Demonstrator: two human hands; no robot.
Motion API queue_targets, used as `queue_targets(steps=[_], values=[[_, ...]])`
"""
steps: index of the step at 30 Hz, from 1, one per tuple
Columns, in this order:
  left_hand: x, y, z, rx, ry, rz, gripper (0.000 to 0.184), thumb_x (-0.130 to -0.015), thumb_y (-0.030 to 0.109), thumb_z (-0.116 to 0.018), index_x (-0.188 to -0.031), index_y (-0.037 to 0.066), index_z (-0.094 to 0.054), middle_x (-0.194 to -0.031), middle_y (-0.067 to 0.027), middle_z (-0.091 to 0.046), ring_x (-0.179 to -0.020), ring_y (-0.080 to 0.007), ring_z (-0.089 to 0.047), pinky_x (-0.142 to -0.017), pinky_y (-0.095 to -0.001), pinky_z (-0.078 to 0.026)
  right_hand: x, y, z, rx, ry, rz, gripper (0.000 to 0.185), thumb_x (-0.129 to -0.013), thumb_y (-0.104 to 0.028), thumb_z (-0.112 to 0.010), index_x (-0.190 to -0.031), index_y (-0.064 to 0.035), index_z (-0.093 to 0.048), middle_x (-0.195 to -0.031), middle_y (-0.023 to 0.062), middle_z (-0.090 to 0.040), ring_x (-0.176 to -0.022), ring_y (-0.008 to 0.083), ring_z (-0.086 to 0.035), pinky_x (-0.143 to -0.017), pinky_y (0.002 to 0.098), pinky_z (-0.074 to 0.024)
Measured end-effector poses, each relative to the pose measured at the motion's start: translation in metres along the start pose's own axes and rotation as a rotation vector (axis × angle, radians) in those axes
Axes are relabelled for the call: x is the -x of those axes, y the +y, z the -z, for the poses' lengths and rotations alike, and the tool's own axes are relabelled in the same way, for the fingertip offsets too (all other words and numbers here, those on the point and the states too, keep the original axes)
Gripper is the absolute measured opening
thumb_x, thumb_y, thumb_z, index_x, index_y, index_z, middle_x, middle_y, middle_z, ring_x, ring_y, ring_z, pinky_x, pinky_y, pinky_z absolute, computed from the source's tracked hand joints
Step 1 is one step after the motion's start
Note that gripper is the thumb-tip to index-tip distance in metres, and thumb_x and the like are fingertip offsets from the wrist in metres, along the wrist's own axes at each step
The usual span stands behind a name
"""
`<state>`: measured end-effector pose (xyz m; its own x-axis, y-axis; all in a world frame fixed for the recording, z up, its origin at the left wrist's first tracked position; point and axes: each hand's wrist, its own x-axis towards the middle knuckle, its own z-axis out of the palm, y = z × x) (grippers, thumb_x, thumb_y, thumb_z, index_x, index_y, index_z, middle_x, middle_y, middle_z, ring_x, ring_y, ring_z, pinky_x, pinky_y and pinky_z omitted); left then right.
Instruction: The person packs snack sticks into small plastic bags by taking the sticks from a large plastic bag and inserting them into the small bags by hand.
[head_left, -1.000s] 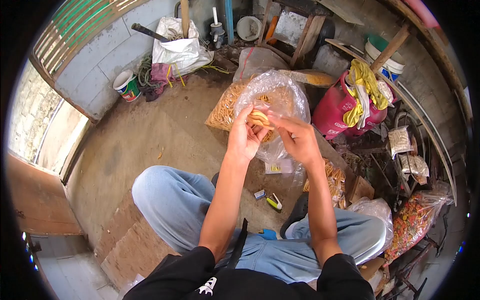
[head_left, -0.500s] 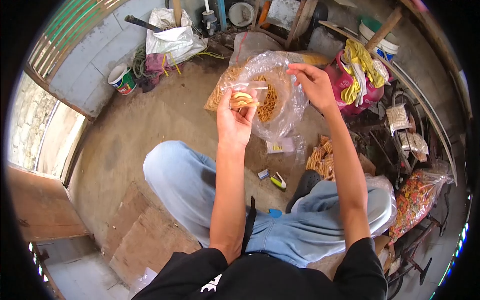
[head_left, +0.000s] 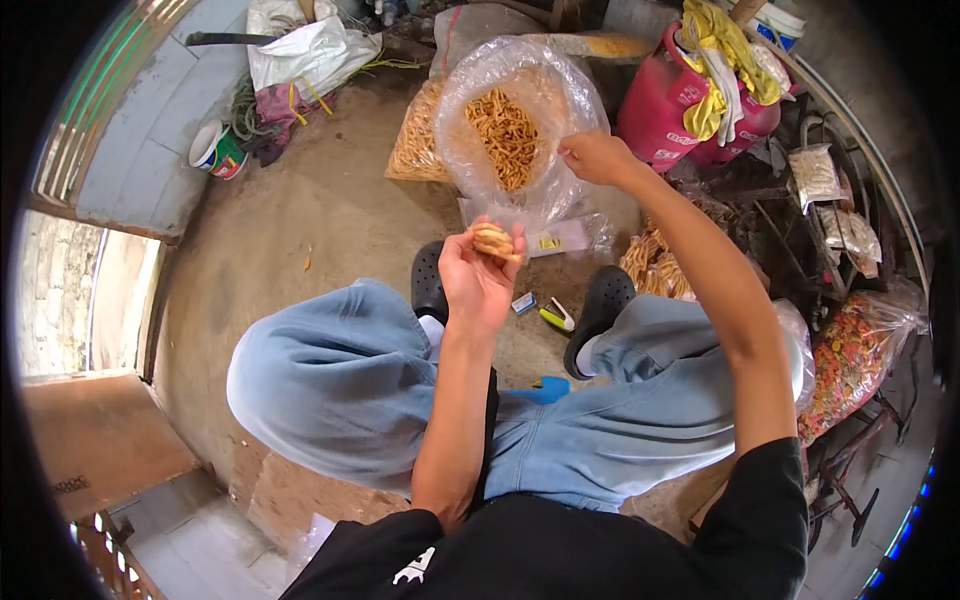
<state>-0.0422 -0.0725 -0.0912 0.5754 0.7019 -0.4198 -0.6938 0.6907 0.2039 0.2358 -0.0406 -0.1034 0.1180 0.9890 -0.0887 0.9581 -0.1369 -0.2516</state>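
My left hand [head_left: 482, 275] is wrapped round a small clear bag of yellow-brown snack sticks [head_left: 492, 241], low in front of the large bag. At the right rim of the large open plastic bag [head_left: 462, 92] is my right hand [head_left: 594, 157], its fingers pressed together; what they hold, if anything, is too small to make out. Brown snack sticks [head_left: 503, 135] show through the large bag's opening. On the floor below it lies a pack of clear plastic bags [head_left: 565, 237].
Near my feet are a green-handled tool [head_left: 557, 317] and a small blue-white box [head_left: 523, 302]. Pink gas cylinders [head_left: 660, 105] stand at the right, with bundled snack sticks [head_left: 652, 262] nearer me. A bag of colourful snacks [head_left: 855, 360] sits at far right.
My left hand has come down and nearer with the small bag. My right hand left it and moved to the large bag's right rim. The camera view has shifted.
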Motion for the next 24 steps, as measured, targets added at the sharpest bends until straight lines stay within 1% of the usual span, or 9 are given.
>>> queue_targets(steps=[5, 9, 13, 15, 16, 18, 19, 21, 24], values=[[-0.034, -0.011, 0.020, -0.076, 0.146, 0.039, 0.024, -0.087, 0.015, -0.044, -0.104, 0.001, -0.051, -0.101, -0.0165, -0.056, -0.098, -0.0314, -0.060, -0.081, -0.0399, -0.056, -0.047, 0.017, -0.075, -0.089, -0.050, -0.064, 0.020, -0.081, -0.020, -0.053, -0.094, -0.0120, -0.067, -0.095, 0.0138, -0.067, -0.092, 0.0327, -0.063, -0.078, 0.0442, -0.0501], [-0.058, -0.010, 0.022, -0.125, 0.172, 0.009, 0.020, -0.087, 0.015, -0.047, -0.101, 0.003, -0.053, -0.093, -0.0099, -0.060, -0.087, -0.0274, -0.063, -0.073, -0.0362, -0.057, -0.074, 0.004, -0.114, -0.224, 0.000, -0.076, 0.019, -0.081, -0.020, -0.054, -0.091, -0.0096, -0.066, -0.090, 0.0149, -0.066, -0.086, 0.0339, -0.063, -0.075, 0.0447, -0.0495], [-0.073, -0.010, 0.021, -0.152, 0.223, -0.011, 0.017, -0.087, 0.016, -0.048, -0.099, 0.004, -0.054, -0.088, -0.0071, -0.060, -0.081, -0.0243, -0.064, -0.067, -0.0329, -0.058, -0.104, 0.004, -0.145, -0.314, 0.028, -0.113, 0.025, -0.081, -0.024, -0.056, -0.100, -0.0110, -0.065, -0.092, 0.0154, -0.066, -0.085, 0.0357, -0.063, -0.076, 0.0450, -0.0498], [-0.077, -0.008, 0.027, -0.079, 0.169, 0.101, 0.023, -0.088, 0.018, -0.046, -0.110, 0.011, -0.049, -0.092, -0.0036, -0.060, -0.087, -0.0223, -0.064, -0.063, -0.0336, -0.058, -0.115, 0.001, -0.151, -0.310, 0.019, -0.225, 0.037, -0.082, -0.029, -0.059, -0.115, -0.0132, -0.059, -0.113, 0.0154, -0.061, -0.098, 0.0360, -0.060, -0.084, 0.0437, -0.0485], [-0.078, -0.010, 0.026, -0.092, 0.168, 0.103, 0.024, -0.088, 0.018, -0.047, -0.112, 0.012, -0.049, -0.092, -0.0030, -0.060, -0.082, -0.0189, -0.063, -0.060, -0.0318, -0.058, -0.116, -0.004, -0.146, -0.323, 0.014, -0.234, 0.037, -0.082, -0.029, -0.059, -0.115, -0.0132, -0.059, -0.113, 0.0154, -0.061, -0.098, 0.0360, -0.060, -0.084, 0.0437, -0.0485], [-0.079, -0.011, 0.015, -0.084, 0.195, 0.129, 0.025, -0.088, 0.018, -0.047, -0.113, 0.013, -0.049, -0.093, -0.0032, -0.060, -0.080, -0.0182, -0.062, -0.059, -0.0320, -0.058, -0.121, -0.012, -0.138, -0.318, -0.030, -0.277, 0.047, -0.084, -0.030, -0.057, -0.128, -0.0148, -0.050, -0.133, 0.0152, -0.046, -0.116, 0.0334, -0.052, -0.094, 0.0431, -0.0449], [-0.079, -0.012, 0.010, -0.066, 0.216, 0.152, 0.026, -0.088, 0.017, -0.047, -0.114, 0.013, -0.049, -0.093, -0.0034, -0.061, -0.078, -0.0175, -0.061, -0.059, -0.0323, -0.058, -0.128, -0.010, -0.145, -0.325, -0.032, -0.280, 0.047, -0.084, -0.030, -0.057, -0.128, -0.0148, -0.050, -0.133, 0.0152, -0.046, -0.116, 0.0334, -0.052, -0.094, 0.0431, -0.0449], [-0.083, -0.014, 0.005, -0.040, 0.239, 0.153, 0.028, -0.088, 0.017, -0.047, -0.116, 0.014, -0.048, -0.093, -0.0034, -0.060, -0.074, -0.0169, -0.060, -0.058, -0.0328, -0.059, -0.140, -0.008, -0.159, -0.383, -0.091, -0.188, 0.061, -0.083, -0.037, -0.059, -0.137, -0.0183, -0.038, -0.143, 0.0124, -0.035, -0.122, 0.0325, -0.047, -0.098, 0.0427, -0.0424], [-0.088, -0.021, 0.003, -0.076, 0.294, 0.146, 0.029, -0.088, 0.017, -0.047, -0.117, 0.014, -0.047, -0.093, -0.0034, -0.060, -0.074, -0.0174, -0.060, -0.057, -0.0333, -0.059, -0.153, -0.002, -0.169, -0.397, -0.180, -0.141, 0.064, -0.082, -0.036, -0.061, -0.139, -0.0184, -0.037, -0.143, 0.0149, -0.036, -0.128, 0.0337, -0.040, -0.101, 0.0392, -0.0391]])
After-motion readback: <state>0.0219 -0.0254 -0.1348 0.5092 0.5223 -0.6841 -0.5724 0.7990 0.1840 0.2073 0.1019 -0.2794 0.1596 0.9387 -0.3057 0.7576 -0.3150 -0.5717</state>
